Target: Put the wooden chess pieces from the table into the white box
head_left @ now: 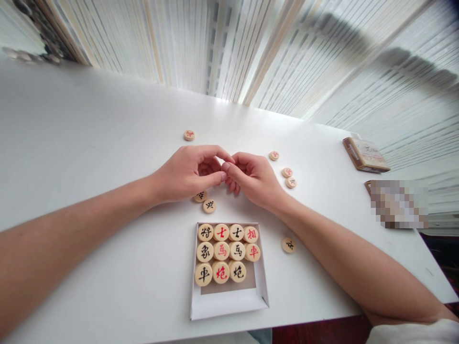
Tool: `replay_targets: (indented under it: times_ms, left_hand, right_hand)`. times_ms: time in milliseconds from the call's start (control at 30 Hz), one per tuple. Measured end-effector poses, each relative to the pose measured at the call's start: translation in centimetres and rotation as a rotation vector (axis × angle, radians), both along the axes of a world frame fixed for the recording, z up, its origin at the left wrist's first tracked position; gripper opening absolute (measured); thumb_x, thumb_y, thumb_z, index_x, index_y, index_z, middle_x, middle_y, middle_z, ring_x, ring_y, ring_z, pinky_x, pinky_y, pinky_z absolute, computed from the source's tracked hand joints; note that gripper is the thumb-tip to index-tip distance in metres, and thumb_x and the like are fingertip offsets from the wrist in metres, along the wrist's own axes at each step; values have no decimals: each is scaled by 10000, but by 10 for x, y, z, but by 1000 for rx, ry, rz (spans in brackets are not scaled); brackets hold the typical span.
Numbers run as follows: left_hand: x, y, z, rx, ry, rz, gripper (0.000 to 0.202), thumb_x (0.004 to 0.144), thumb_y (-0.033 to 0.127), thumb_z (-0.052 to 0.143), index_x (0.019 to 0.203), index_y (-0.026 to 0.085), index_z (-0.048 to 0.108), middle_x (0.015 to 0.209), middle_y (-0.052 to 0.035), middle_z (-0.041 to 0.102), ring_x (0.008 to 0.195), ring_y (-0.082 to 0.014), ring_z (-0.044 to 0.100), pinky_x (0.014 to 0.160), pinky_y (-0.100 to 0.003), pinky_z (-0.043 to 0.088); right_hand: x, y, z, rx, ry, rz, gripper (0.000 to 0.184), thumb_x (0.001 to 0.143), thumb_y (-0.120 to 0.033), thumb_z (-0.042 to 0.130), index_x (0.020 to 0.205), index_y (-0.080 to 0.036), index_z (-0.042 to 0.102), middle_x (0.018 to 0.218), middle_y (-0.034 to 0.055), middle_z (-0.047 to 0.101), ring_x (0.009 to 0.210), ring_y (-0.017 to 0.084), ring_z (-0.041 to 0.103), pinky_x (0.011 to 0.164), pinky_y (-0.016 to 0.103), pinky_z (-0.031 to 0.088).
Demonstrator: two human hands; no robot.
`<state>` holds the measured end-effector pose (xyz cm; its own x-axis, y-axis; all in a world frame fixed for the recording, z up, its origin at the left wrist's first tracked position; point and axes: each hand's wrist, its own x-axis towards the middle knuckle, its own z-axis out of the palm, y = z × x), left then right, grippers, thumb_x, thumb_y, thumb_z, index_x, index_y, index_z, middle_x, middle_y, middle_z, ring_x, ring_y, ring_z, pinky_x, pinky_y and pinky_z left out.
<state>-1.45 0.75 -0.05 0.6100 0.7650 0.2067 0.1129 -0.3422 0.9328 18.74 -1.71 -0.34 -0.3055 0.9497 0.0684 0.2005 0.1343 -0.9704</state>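
My left hand (pixel 195 171) and my right hand (pixel 254 177) meet above the white table, their fingertips pinched together. Anything they hold between them is hidden by the fingers. Just below my left hand lie two Chinese chess pieces with black characters, a partly covered piece (pixel 201 196) and a fully visible piece (pixel 209 206). Nearer to me stands a shallow white box (pixel 229 306), with rows of round wooden pieces (pixel 221 251) in it, marked in red or black. The rows fill its far part; bare bottom shows at the near right.
A red-marked piece (pixel 189 135) lies beyond my left hand. Right of my hands are another red piece (pixel 274 155), a touching pair (pixel 287 172) and a black piece (pixel 289 245) beside my forearm. Two flat boxes (pixel 369 155) sit at the right edge, before a string curtain (pixel 186 43).
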Motion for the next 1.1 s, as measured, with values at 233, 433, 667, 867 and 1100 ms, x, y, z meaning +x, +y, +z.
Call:
replay_targets:
  times_ms: [233,433,667,867,1100]
  left_hand:
    - [-1,0,-1,4,16,6,194,899,207,717,1089,176,740,837,-9,806,763,-138,778,660,-201,587]
    - [0,1,-1,7,5,3,188,893,216,717,1073,163,735,821,-9,797,750,-137,774,652,-202,587]
    - [0,0,0,-6,-10,0,187,888,226,714,1063,163,730,797,-4,789,730,-139,773,626,-199,582]
    - [1,0,0,-2,-11,2,190,882,197,713,1068,169,732,804,-9,795,736,-150,780,633,-210,599]
    - [1,1,-3,-15,-25,-1,205,868,181,727,1073,180,732,823,-5,804,757,-163,797,667,-228,626]
  right_hand:
    - [0,0,0,-1,-3,-1,428,900,-601,775,813,-202,647,667,-11,699,520,130,652,472,256,519]
    - [0,1,-1,0,9,0,410,899,-570,788,814,-194,648,659,-14,695,509,129,655,461,252,518]
    - [0,0,0,3,4,-1,425,893,-592,785,805,-199,651,657,-14,698,510,130,658,461,252,519]
    - [-1,0,0,6,20,-3,440,883,-608,793,799,-199,651,656,-13,696,504,131,655,455,252,514]
    - [1,0,-1,46,-27,0,483,903,-677,736,798,-214,649,653,-9,697,509,139,658,455,265,518]
